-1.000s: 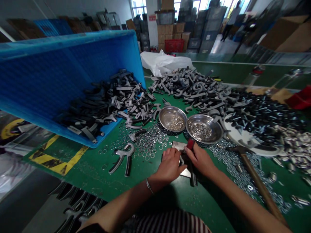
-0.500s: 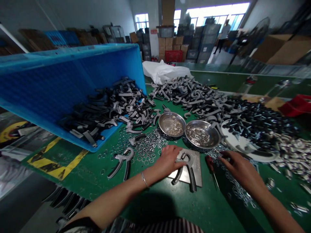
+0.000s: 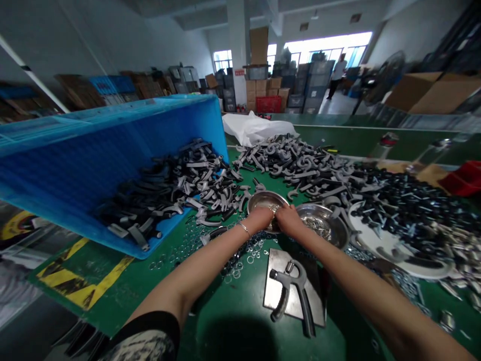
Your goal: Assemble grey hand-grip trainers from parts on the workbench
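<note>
My left hand (image 3: 262,218) and my right hand (image 3: 288,220) are close together over the near rim of the left steel bowl (image 3: 255,201), which holds small metal nuts or washers. The fingers of both hands are bent together and point into the bowl; what they pinch, if anything, is too small to see. Just right of it, partly behind my right wrist, stands a second steel bowl (image 3: 340,231) with small metal pins. Nearer to me, a grey and black hand grip exerciser (image 3: 306,301) with a spring lies on a square metal plate (image 3: 268,293), touched by neither hand.
A blue crate (image 3: 223,125) on its side spills grey and black handles (image 3: 210,175) at left. More handles (image 3: 300,160) are heaped behind the bowls. At right are a white dish (image 3: 372,235), black knobs with bolts (image 3: 409,195) and metal cylinders (image 3: 466,240). Loose rings (image 3: 250,259) lie by my left forearm.
Both hands have moved to the left bowl, the left one letting go of the grip exerciser on the plate. My forearms now cover the screwdriver and the other exerciser. The view has tilted up.
</note>
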Action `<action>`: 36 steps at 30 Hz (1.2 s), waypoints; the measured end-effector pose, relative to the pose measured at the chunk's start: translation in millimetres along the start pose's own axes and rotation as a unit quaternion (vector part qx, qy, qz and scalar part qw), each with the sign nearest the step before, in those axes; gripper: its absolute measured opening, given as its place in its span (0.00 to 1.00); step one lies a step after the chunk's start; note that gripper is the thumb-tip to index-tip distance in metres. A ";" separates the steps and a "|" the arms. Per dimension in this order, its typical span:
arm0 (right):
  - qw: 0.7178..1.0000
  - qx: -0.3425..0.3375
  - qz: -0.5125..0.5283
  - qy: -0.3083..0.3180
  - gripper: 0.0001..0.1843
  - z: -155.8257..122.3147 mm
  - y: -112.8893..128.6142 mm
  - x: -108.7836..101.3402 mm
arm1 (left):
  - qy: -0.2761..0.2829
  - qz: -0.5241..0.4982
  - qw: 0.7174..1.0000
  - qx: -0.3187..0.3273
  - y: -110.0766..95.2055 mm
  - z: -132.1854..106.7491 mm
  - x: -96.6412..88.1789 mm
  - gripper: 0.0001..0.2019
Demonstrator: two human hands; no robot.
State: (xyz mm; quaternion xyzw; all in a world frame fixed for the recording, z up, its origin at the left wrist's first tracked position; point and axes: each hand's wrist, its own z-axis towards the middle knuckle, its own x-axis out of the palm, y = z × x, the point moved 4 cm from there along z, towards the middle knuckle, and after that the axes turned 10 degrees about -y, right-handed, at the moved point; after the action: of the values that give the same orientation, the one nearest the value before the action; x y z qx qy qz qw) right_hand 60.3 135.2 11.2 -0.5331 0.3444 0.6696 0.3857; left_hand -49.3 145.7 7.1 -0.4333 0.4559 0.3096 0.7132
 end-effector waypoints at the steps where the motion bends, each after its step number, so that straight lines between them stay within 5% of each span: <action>1: 1.000 0.006 0.011 0.000 0.13 -1.0 -1.0 1.4 | 0.008 -0.009 1.000 -0.006 3.4 -0.1 1.3 0.15; 7: 0.988 0.068 0.129 -0.053 0.06 -2.4 -3.7 -5.5 | -0.017 -0.099 0.994 -0.042 4.5 -2.5 -16.3 0.03; 11: 0.950 0.132 0.257 -0.116 0.06 -15.9 -13.1 -22.1 | -0.038 -0.173 0.983 -0.051 -18.9 -54.7 -29.0 0.09; 16: 0.874 0.203 0.419 -0.137 0.13 -91.2 -15.9 -36.6 | -0.003 -0.215 0.976 0.021 -68.9 -137.6 -17.2 0.08; 21: 0.831 0.237 0.495 -0.092 0.14 -180.7 1.5 -38.2 | -0.017 -0.121 0.991 0.061 -94.2 -147.0 -10.9 0.09; 28: 0.945 0.052 0.281 -0.156 0.09 -209.1 29.9 -29.7 | -0.029 -0.362 0.929 -0.078 -77.0 -159.0 -21.5 0.06; 34: 0.969 0.003 0.190 -0.157 0.10 -202.4 37.5 -15.4 | 0.021 -0.505 0.838 -0.207 -63.8 -179.2 -15.2 0.11; 36: 0.973 -0.005 0.176 -0.153 0.11 -204.1 39.0 -14.8 | 0.017 -0.495 0.845 -0.203 -66.7 -176.5 -15.8 0.11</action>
State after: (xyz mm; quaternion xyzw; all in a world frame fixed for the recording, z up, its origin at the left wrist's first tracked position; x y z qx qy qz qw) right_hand 119.4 -63.2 -12.0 -0.3576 0.3662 0.8022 0.3074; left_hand -67.2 -42.8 7.2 -0.7417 0.1201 -0.0065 0.6599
